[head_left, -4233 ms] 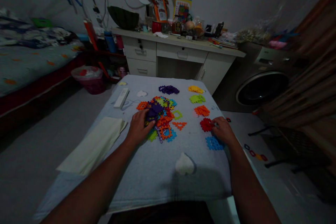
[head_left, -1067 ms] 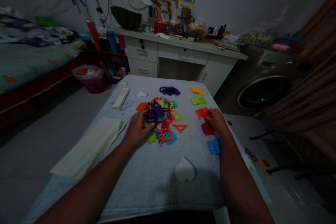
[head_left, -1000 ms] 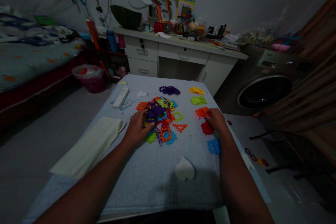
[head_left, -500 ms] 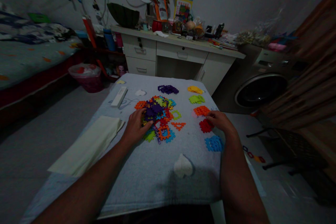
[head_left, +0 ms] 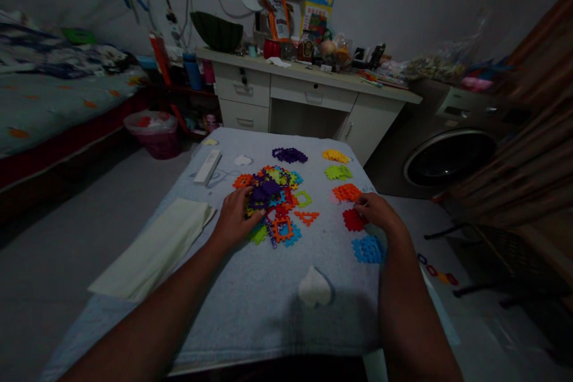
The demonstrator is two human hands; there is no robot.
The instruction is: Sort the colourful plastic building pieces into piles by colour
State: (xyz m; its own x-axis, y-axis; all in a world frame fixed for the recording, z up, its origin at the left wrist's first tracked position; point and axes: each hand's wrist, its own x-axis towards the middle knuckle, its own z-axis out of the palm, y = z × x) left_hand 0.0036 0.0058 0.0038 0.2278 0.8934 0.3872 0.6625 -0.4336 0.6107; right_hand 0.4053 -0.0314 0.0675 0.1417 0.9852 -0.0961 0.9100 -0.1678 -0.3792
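A mixed heap of toothed plastic building pieces (head_left: 271,194) in purple, orange, red, blue and green lies mid-table. At its left edge rests my left hand (head_left: 235,218), thumb and fingers apart, with the fingertips partly hidden against the purple pieces. My right hand (head_left: 378,213) is at the table's right side, its fingers pinched at the red pieces (head_left: 353,219); whatever sits between the fingertips is hidden. Just above that lie the orange pieces (head_left: 347,192), and below it the blue pieces (head_left: 367,249). Farther back are green pieces (head_left: 338,172), yellow pieces (head_left: 335,156) and purple pieces (head_left: 290,155).
A folded pale cloth (head_left: 156,248) and a white bar-shaped object (head_left: 208,167) lie on the table's left. Beyond the table stand a cluttered desk (head_left: 313,94), a washing machine (head_left: 447,155) and a pink bin (head_left: 154,137). A dark chair (head_left: 514,250) is at right.
The camera view has shifted slightly, so everything appears a little lower and to the right. Both hands stay at about the same spots over the pieces.
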